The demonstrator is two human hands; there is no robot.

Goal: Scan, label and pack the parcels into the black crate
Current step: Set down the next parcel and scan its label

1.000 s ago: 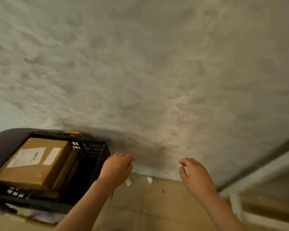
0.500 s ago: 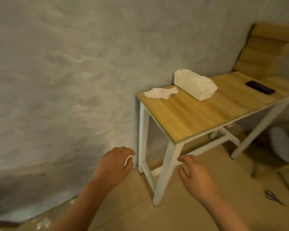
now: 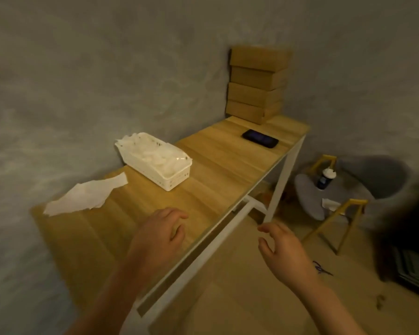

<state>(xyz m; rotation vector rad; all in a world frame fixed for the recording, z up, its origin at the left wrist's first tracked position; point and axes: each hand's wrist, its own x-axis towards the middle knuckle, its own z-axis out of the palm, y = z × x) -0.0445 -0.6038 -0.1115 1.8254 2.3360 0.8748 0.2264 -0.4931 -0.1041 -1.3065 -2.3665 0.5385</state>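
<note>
A stack of several brown cardboard parcels stands at the far end of the wooden table, against the wall. A black phone-like scanner lies flat just in front of the stack. A white basket full of white slips sits mid-table, and a loose white sheet lies near the left end. My left hand hovers over the table's near edge, empty, fingers loosely curled. My right hand hangs beyond the edge over the floor, empty, fingers apart. The black crate is out of view.
A grey wall runs behind the table. Right of the table stands a grey chair with yellow legs, holding a bottle. Scissors lie on the tan floor. A dark blurred object fills the right edge.
The view has swung right from the black crate with a parcel in it to the table; the parcel stack and scanner have come into sight. Both hands stay empty.
</note>
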